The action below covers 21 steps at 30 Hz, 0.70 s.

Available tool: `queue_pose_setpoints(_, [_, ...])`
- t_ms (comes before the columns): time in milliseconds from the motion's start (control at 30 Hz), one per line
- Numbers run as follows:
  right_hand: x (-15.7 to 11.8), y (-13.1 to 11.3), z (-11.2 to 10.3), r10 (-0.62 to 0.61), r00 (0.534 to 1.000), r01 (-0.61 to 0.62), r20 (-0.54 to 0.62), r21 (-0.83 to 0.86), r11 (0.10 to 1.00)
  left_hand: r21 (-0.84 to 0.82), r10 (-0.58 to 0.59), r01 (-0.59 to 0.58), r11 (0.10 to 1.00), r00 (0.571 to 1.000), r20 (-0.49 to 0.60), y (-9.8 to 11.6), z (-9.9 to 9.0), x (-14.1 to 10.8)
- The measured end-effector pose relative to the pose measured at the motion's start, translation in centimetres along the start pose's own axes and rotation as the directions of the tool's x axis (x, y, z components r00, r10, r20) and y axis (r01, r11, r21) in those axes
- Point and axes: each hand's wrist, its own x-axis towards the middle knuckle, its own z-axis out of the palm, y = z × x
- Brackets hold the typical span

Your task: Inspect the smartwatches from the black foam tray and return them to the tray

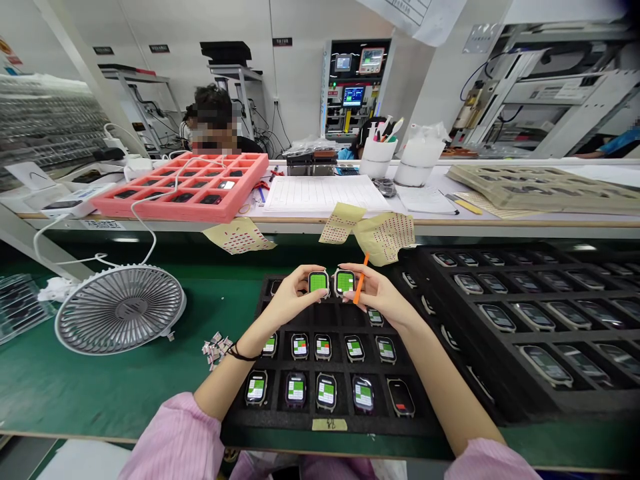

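Note:
My left hand (293, 291) is closed around a smartwatch body (318, 284) with a lit green screen. Beside it, my right hand (374, 289) grips a second smartwatch body (345, 281), its screen green with a white patch. A thin orange stick (361, 280) is also held between the right fingers, pointing up. Both hands are raised over the far part of a black foam tray (340, 422). In the tray's slots lie several watch bodies, most with green and white screens; one near the right front (401, 398) is mostly dark with a red patch.
A white fan (120, 309) lies at the left, near small pinkish-white pieces (217, 350). Stacked black trays of watches (500, 320) stand on the right. The shelf ahead bears a pink foam tray (215, 212), paper sheets (325, 194) and a beige tray (540, 189). Another person sits beyond the shelf.

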Motion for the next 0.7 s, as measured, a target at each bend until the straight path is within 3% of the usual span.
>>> queue_pose_setpoints(300, [0.31,0.57,-0.02,-0.018,0.998,0.017,-0.068,-0.006,1.000,-0.086,-0.064,0.058,0.995,0.996,-0.061,0.84,0.28,0.08])
queue_pose_setpoints(700, [0.19,-0.08,-0.16,0.020,0.999,-0.017,-0.034,0.093,0.995,-0.070,-0.027,0.023,0.997,0.998,-0.056,0.08,0.00,0.13])
